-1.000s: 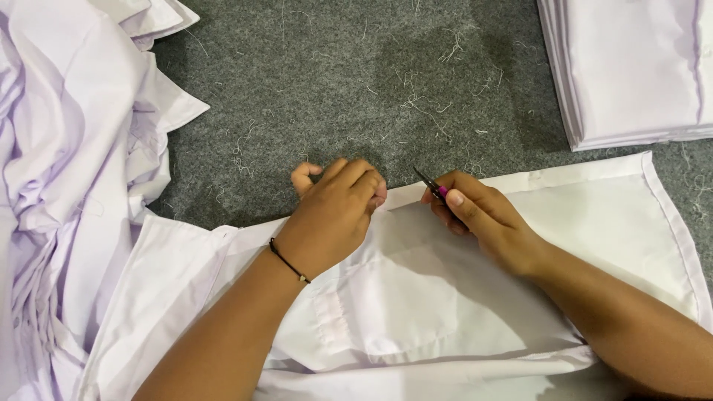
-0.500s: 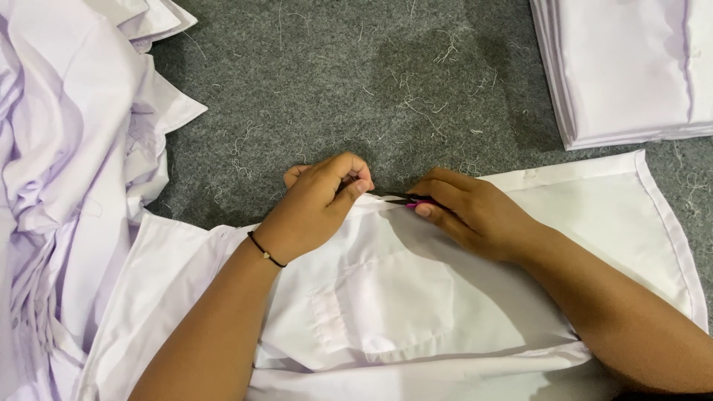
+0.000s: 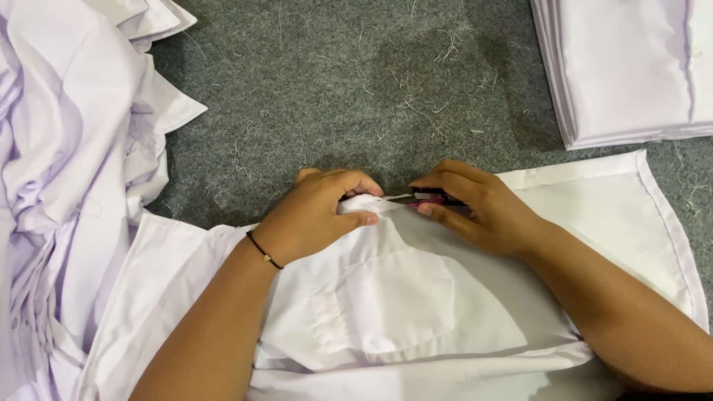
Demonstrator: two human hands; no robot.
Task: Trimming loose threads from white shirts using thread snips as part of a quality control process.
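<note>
I see a grey felt-like work surface [image 3: 349,82] strewn with loose thread clippings [image 3: 423,111]. The largest item, a heap of crumpled white garments [image 3: 67,163], lies well to the left of my left fingers. A neat stack of folded white garments [image 3: 624,67] sits beyond and to the right of my right fingers, apart from them. Directly under both hands lies a white shirt [image 3: 416,297], spread flat, with its chest pocket [image 3: 386,308] just below the fingers, toward me.

My left hand [image 3: 316,219] has its fingers curled closed, pinching a small fold of the shirt's upper edge between thumb and forefinger. A thin black bracelet [image 3: 261,250] circles that wrist.

My right hand [image 3: 479,208] is closed around a small thread snipper with a pink handle [image 3: 427,198]. Its dark tip points left, meeting the fabric fold just beside the left fingertips. I cannot tell whether the blades are open or shut.
</note>
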